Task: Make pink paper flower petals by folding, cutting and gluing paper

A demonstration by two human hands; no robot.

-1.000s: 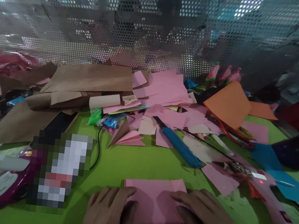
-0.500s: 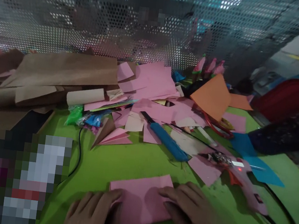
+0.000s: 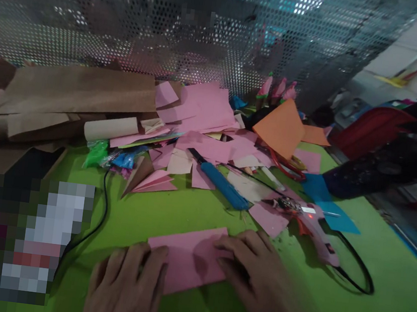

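Both left hand (image 3: pixel 127 280) and right hand (image 3: pixel 250 262) on pink paper (image 3: pixel 189 257)

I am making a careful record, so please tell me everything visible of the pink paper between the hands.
The pink paper is plain, matte, roughly rectangular and apparently folded. It lies nearly flat on the green table, slightly turned, its right end farther away. The left hand covers part of its left end, the right hand its right; a shadow falls across it.
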